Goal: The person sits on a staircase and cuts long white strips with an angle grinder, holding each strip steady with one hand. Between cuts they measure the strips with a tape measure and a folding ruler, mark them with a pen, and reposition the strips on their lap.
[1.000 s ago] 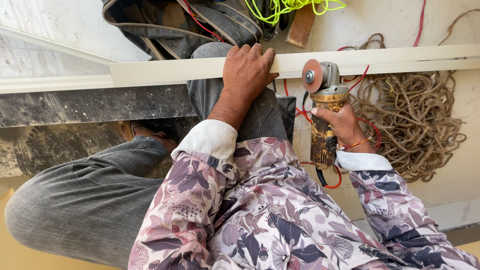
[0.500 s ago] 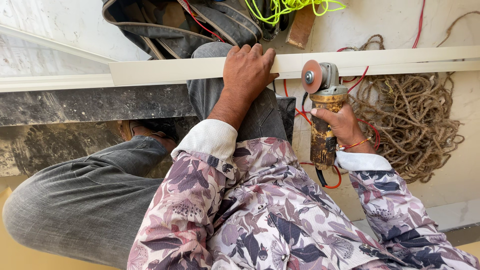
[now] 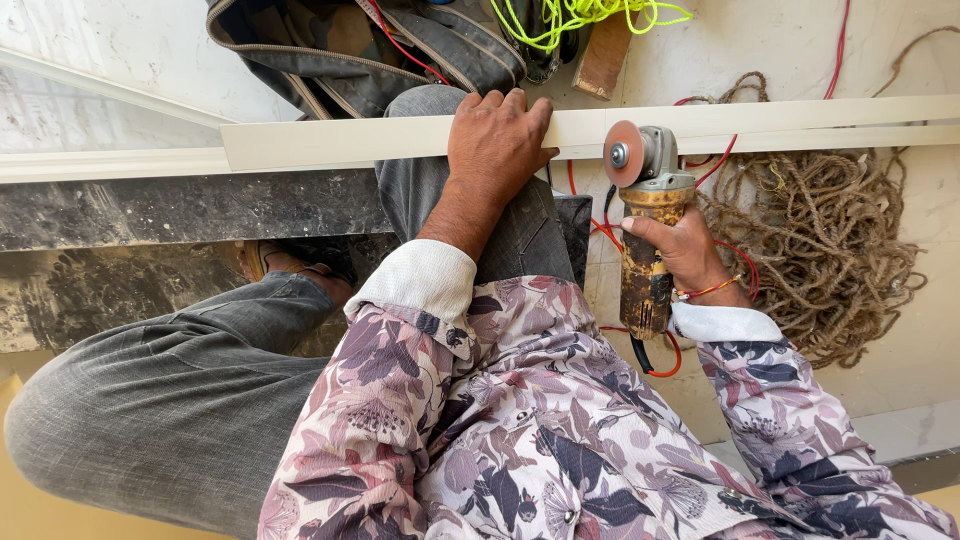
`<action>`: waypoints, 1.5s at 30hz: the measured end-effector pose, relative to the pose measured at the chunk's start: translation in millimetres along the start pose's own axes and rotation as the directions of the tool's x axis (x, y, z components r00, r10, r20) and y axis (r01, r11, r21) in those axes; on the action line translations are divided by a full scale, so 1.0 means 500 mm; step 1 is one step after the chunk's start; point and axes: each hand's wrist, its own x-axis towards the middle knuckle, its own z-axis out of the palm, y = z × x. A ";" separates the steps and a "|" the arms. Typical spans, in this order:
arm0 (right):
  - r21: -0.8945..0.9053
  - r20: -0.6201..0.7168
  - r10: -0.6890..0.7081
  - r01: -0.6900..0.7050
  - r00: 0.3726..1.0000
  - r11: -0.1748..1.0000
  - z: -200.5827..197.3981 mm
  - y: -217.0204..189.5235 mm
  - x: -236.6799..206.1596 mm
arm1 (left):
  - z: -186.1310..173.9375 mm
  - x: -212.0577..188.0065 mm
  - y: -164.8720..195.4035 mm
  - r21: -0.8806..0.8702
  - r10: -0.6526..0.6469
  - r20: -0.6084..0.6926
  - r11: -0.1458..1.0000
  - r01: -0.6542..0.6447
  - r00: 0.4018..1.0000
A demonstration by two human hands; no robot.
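Nothing has shifted since a second ago; I am holding position at the cut.

My left hand point(image 3: 495, 150) presses flat on the cream strip point(image 3: 340, 142) across my knee; my right hand point(image 3: 680, 250) stays wrapped around the angle grinder point(image 3: 645, 215), its disc at the strip's edge.

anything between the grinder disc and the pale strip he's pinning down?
Nothing visible. The disc of the angle grinder, held in the right hand, sits right at the near edge of the pale strip. The left hand presses the strip just beside it. Red cable and rope lie off to the side.
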 end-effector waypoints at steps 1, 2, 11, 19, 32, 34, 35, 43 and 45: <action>-0.003 0.002 -0.007 0.007 1.000 1.000 0.000 -0.002 0.000 | 0.000 0.000 0.000 -0.004 0.001 0.000 1.000 -0.001 1.000; -0.007 0.005 -0.015 0.015 1.000 1.000 0.000 -0.005 0.001 | 0.000 0.000 -0.001 -0.007 0.001 0.000 1.000 -0.001 1.000; -0.003 0.024 -0.054 0.054 0.998 0.999 0.000 -0.010 0.004 | 0.001 0.001 0.000 0.001 -0.003 -0.003 1.000 0.003 1.000; -0.017 0.016 -0.026 0.026 1.000 1.000 -0.003 -0.002 0.007 | 0.000 0.000 0.000 -0.014 0.000 -0.009 1.000 0.000 1.000; 0.005 0.031 -0.049 0.049 0.998 0.999 -0.010 0.006 0.019 | 0.005 0.001 0.000 -0.008 -0.006 0.011 1.000 0.006 1.000; -0.004 0.033 -0.052 0.052 0.998 0.999 -0.011 0.008 0.021 | 0.005 0.001 0.000 -0.007 -0.004 0.005 1.000 0.004 1.000; -0.017 0.033 -0.053 0.053 0.998 0.998 -0.011 0.009 0.022 | 0.005 0.000 0.000 -0.008 -0.002 0.004 1.000 0.002 1.000; 0.008 0.031 -0.030 0.030 0.999 1.000 -0.013 0.011 0.026 | 0.004 0.001 0.002 -0.008 -0.002 0.014 1.000 0.002 1.000; 0.023 0.030 -0.012 0.011 0.999 1.000 -0.013 0.010 0.026 | 0.003 0.000 0.001 -0.010 -0.001 0.018 1.000 0.001 1.000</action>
